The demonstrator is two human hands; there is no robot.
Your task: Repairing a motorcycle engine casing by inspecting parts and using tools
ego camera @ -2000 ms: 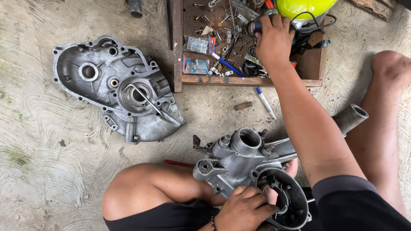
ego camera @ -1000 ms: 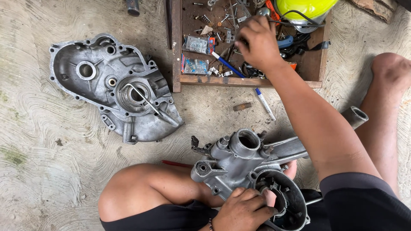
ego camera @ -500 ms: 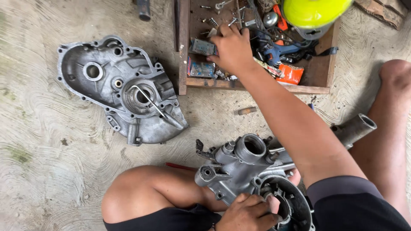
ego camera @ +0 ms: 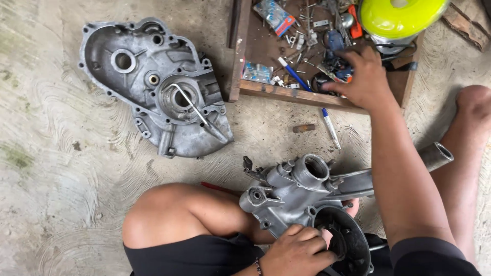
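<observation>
I sit on a concrete floor with a grey cast-metal engine casing point(ego camera: 302, 197) resting on my lap. My left hand point(ego camera: 296, 253) grips its lower edge beside a round black opening. My right hand point(ego camera: 360, 76) reaches forward over the front edge of a wooden tray point(ego camera: 266, 89) of small parts, fingers curled among the loose tools; whether it holds anything I cannot tell. A blue-handled tool point(ego camera: 292, 73) lies in the tray just left of that hand.
A second grey engine cover point(ego camera: 153, 87) lies open on the floor at the left, a bent metal rod point(ego camera: 192, 105) resting in it. A yellow-green round object point(ego camera: 401, 15) sits at the tray's back right. A white pen-like stick point(ego camera: 331, 128) and a small brown piece point(ego camera: 304, 128) lie before the tray.
My right hand has moved within the tray, from its right side to the left and now back to the front right edge. My left hand stays on the casing.
</observation>
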